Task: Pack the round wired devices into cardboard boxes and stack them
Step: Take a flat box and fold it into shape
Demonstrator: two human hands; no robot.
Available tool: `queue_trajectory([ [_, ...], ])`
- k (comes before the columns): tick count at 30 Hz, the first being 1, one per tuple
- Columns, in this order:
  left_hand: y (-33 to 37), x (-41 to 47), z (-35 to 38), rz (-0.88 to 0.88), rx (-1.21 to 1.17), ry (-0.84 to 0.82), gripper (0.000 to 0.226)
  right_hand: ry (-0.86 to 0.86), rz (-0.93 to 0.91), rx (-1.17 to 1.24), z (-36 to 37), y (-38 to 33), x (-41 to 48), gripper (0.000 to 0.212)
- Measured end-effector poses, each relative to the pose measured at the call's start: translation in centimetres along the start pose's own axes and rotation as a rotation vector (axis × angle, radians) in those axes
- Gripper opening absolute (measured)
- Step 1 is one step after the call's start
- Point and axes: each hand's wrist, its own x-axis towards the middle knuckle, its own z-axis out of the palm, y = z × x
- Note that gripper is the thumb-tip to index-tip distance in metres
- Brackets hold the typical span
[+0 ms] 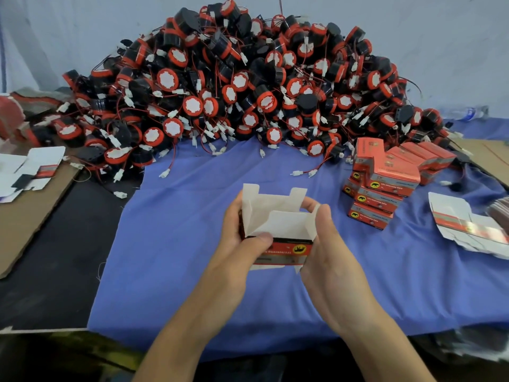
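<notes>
A small red cardboard box [275,216] with white inner flaps standing open is held over the blue cloth [176,244] at the centre. My left hand [242,238] grips its left side, thumb on the front edge. My right hand [327,244] grips its right side, fingers curled round the wall. A large heap of round black-and-red wired devices [234,86] with white plugs fills the back of the table. A stack of closed red boxes [382,186] stands at the right.
Flat unfolded box blanks lie at the far right [468,227] and at the left [30,172] on a brown cardboard sheet [27,216]. A clear plastic bottle [465,113] lies behind the heap at the right. Loose white plugs trail onto the cloth.
</notes>
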Motion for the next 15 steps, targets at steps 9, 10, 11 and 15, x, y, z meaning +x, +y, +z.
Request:
queue_trajectory([
  [9, 0.0, 0.1, 0.1, -0.091, -0.092, 0.229, 0.040, 0.024, 0.003, 0.071, 0.8, 0.1, -0.1, 0.024],
  [10, -0.1, 0.1, 0.5, -0.102, -0.108, 0.221, 0.037, 0.061, -0.002, 0.107, 0.7, 0.0, -0.2, 0.026],
  [11, -0.2, 0.2, 0.5, -0.113, -0.135, 0.216, 0.034, 0.088, 0.010, 0.139, 0.8, 0.2, 0.0, 0.024],
  [15, -0.1, 0.3, 0.5, -0.129, -0.152, 0.176, 0.030, 0.047, -0.029, 0.158, 0.7, 0.7, -1.4, 0.034],
])
